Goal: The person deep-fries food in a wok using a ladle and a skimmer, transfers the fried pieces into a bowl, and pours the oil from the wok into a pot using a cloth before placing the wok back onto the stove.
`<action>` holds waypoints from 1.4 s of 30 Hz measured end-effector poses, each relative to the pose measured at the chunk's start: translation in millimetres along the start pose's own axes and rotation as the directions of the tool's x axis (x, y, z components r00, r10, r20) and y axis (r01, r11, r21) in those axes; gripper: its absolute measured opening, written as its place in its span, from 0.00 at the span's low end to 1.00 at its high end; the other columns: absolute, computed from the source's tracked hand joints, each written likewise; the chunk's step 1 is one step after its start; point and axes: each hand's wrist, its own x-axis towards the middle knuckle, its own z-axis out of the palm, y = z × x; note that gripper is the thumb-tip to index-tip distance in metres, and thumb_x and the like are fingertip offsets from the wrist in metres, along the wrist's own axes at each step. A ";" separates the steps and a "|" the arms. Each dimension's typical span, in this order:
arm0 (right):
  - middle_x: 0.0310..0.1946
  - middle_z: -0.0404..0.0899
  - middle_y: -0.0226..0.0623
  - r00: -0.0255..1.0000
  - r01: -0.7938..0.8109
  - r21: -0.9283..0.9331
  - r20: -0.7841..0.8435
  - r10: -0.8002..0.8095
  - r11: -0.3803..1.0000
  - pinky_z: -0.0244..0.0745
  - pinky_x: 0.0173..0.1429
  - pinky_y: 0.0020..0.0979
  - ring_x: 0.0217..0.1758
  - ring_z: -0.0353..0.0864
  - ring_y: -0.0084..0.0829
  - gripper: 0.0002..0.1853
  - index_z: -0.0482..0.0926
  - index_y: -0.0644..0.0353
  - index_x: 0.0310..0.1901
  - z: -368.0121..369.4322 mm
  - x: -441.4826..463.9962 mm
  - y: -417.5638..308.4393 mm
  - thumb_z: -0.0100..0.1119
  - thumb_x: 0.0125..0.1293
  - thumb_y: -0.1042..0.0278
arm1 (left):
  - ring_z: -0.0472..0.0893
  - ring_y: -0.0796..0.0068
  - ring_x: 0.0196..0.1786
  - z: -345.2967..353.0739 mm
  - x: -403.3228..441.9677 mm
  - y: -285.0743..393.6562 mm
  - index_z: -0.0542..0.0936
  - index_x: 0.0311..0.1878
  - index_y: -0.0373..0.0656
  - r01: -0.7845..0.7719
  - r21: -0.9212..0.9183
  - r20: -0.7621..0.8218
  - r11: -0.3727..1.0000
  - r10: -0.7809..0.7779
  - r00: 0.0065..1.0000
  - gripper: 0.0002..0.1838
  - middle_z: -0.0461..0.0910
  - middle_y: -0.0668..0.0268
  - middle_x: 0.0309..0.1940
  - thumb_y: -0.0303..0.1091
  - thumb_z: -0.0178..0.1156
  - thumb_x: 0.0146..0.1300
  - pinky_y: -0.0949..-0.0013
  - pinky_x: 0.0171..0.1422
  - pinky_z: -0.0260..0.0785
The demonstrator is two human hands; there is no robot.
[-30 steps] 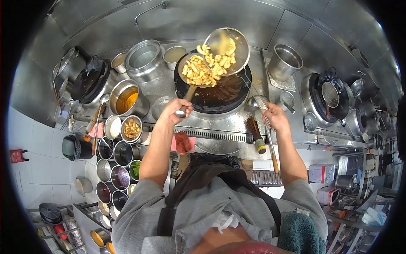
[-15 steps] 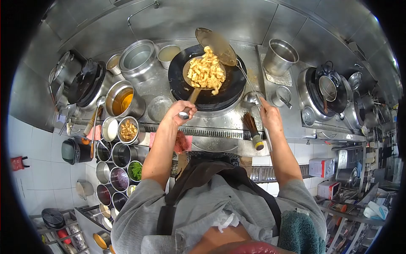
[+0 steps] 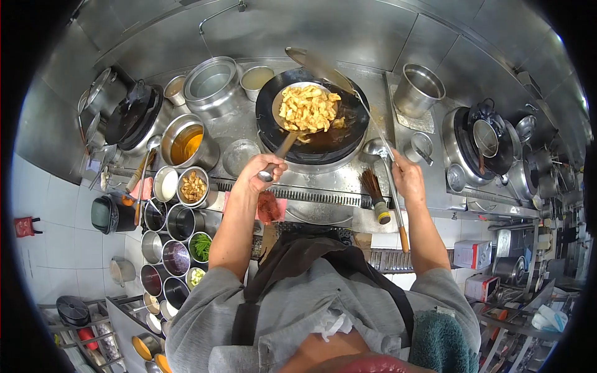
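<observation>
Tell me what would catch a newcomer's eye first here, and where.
A golden heap of food pieces over the black wok stands out first, in a scoop whose handle the left hand grips. A tilted, blurred strainer is just beyond it, its long handle in the right hand. To the left of the wok, bright orange liquid shows in a steel pot.

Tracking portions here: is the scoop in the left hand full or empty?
Full: golden food pieces lie heaped in the scoop.
</observation>
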 end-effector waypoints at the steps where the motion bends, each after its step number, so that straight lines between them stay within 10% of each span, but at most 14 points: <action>1: 0.33 0.79 0.54 0.998 -0.052 0.081 0.022 0.050 0.995 0.74 0.43 0.42 0.37 0.79 0.52 0.21 0.78 0.54 0.52 3.8 -0.8 -2.1 0.53 0.54 0.78 | 0.69 0.75 0.19 -0.6 -0.6 -0.2 0.68 0.28 0.33 0.000 0.002 0.002 1.000 0.000 1.000 0.03 0.70 0.59 0.22 0.22 0.51 0.56 0.74 0.19 0.63; 8: 0.22 0.77 0.51 0.995 0.025 0.178 -0.100 -0.007 0.984 0.71 0.34 0.36 0.23 0.77 0.41 0.19 0.77 0.58 0.52 13.2 3.9 1.3 0.55 0.57 0.76 | 0.69 0.77 0.19 -0.3 -13.2 -1.6 0.66 0.29 0.35 0.044 -0.072 0.068 0.996 -0.039 0.997 0.04 0.69 0.60 0.23 0.23 0.50 0.58 0.77 0.19 0.64; 10: 0.32 0.77 0.58 0.964 -0.264 0.142 0.063 0.257 0.954 0.72 0.43 0.40 0.39 0.79 0.53 0.21 0.76 0.58 0.53 -6.5 12.5 -17.1 0.54 0.55 0.77 | 0.69 0.77 0.19 -1.1 -19.7 -1.0 0.66 0.29 0.35 0.041 -0.093 0.067 0.995 -0.035 0.997 0.04 0.69 0.60 0.23 0.22 0.51 0.57 0.78 0.19 0.64; 20: 0.33 0.79 0.58 0.915 -0.396 0.175 0.162 0.370 0.901 0.72 0.48 0.41 0.40 0.80 0.52 0.21 0.75 0.64 0.52 55.8 0.4 24.2 0.52 0.55 0.73 | 0.68 0.81 0.17 -24.5 -113.1 12.9 0.67 0.52 0.35 -0.182 0.027 -0.083 0.983 0.184 0.979 0.19 0.69 0.62 0.25 0.23 0.53 0.55 0.80 0.14 0.60; 24: 0.19 0.77 0.43 0.795 -0.589 0.349 0.413 0.445 0.729 0.70 0.24 0.31 0.16 0.76 0.30 0.23 0.74 0.67 0.54 71.8 1.1 2.5 0.51 0.54 0.73 | 0.69 0.79 0.15 -29.8 -151.0 11.4 0.67 0.49 0.35 -0.196 0.041 -0.226 0.980 0.200 0.953 0.17 0.69 0.62 0.24 0.22 0.52 0.55 0.79 0.13 0.62; 25: 0.15 0.72 0.32 0.816 -0.573 0.471 0.404 0.414 0.671 0.53 0.12 0.25 0.09 0.65 0.22 0.23 0.72 0.65 0.57 90.9 -1.0 10.0 0.49 0.57 0.77 | 0.69 0.79 0.15 -33.1 -158.1 6.9 0.67 0.49 0.35 -0.201 0.038 -0.234 0.979 0.205 0.950 0.17 0.69 0.62 0.24 0.22 0.52 0.55 0.79 0.13 0.62; 29: 0.16 0.73 0.33 0.768 -0.640 0.604 0.518 0.376 0.475 0.55 0.13 0.26 0.10 0.68 0.23 0.10 0.77 0.67 0.38 103.9 4.4 -13.7 0.53 0.54 0.75 | 0.69 0.78 0.15 -42.5 -183.5 -15.7 0.66 0.48 0.34 -0.279 0.024 -0.300 0.960 0.273 0.914 0.16 0.69 0.61 0.23 0.20 0.51 0.54 0.78 0.13 0.64; 42: 0.17 0.73 0.30 0.773 -0.633 0.696 0.590 0.234 0.338 0.49 0.11 0.21 0.09 0.64 0.19 0.15 0.76 0.68 0.47 134.4 21.7 -46.3 0.52 0.57 0.76 | 0.70 0.74 0.15 -81.7 -198.3 -74.5 0.65 0.45 0.30 -0.271 -0.022 -0.378 0.962 0.243 0.894 0.16 0.70 0.59 0.22 0.21 0.54 0.52 0.74 0.13 0.64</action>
